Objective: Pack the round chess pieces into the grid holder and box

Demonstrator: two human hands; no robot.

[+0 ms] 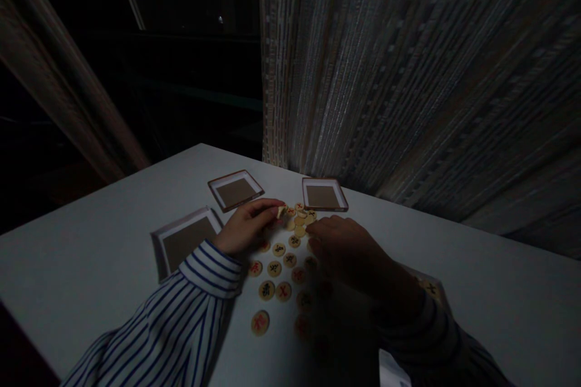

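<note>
Round wooden Chinese chess pieces [284,291] with red or black characters lie scattered on the white table. My left hand [245,227], in a blue-striped sleeve, pinches one pale Chinese chess piece [282,211] between thumb and fingers at the far end of the scatter. Opposite it, my right hand [347,248] is in deep shadow, its fingers curled down at the right side of a close cluster of pieces [300,221]. Whatever the right fingertips hold, if anything, is hidden. Some pieces in the cluster show plain faces and overlap.
Two shallow frame-like boxes [236,189] [324,195] lie towards the table's back edge. A larger box [186,236] sits left of my left forearm. More pieces [431,290] show in a container behind my right wrist. A patterned curtain [340,72] hangs behind the table [454,242].
</note>
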